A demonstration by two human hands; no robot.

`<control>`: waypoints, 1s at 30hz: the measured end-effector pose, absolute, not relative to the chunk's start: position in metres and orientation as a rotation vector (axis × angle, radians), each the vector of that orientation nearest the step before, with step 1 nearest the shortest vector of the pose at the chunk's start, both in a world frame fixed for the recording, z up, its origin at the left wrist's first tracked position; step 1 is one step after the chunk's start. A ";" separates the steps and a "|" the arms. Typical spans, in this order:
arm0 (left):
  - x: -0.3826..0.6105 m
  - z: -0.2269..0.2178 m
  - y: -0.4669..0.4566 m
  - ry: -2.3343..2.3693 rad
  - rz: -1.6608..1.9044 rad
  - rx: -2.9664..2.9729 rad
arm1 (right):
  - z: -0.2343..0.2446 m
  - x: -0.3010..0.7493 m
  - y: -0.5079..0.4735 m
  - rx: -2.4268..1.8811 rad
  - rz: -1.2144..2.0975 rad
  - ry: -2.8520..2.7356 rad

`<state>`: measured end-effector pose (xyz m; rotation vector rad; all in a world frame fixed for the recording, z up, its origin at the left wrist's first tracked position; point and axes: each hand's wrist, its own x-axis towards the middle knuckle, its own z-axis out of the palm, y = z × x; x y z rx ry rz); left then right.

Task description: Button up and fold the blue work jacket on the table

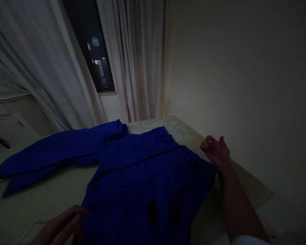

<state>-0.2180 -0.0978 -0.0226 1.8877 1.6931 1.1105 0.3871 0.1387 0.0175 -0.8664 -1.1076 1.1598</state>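
Observation:
A long-sleeved blue garment (142,180), which looks like a shirt or jacket, lies spread with its collar end away from me. One sleeve (58,146) stretches out to the left; the other sleeve cannot be made out. At the lower left, my left hand (63,226) has its fingers closed at the garment's side edge, partly cut off by the frame. My right hand (216,151) is raised beside the garment's right corner, its fingers curled in with nothing visible in them. The garment's right edge comes close to my right wrist. Its lower end runs out of view.
Under the garment is a pale, patterned padded surface (178,127), like a bed. A plain wall (239,81) rises along its right side. Curtains (140,61) hang behind it around a dark window (99,64). A white cable (28,231) lies near my left hand.

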 end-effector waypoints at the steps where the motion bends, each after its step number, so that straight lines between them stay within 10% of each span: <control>1: -0.210 -0.029 -0.102 1.720 1.048 1.976 | 0.017 0.386 0.141 -0.858 1.128 -1.084; 16: -0.159 -0.081 -0.103 1.735 0.560 2.813 | 0.022 0.238 0.192 -1.601 0.093 -2.881; 30: -0.151 -0.064 -0.106 1.788 0.561 2.655 | 0.145 0.069 0.243 -1.118 0.123 -2.662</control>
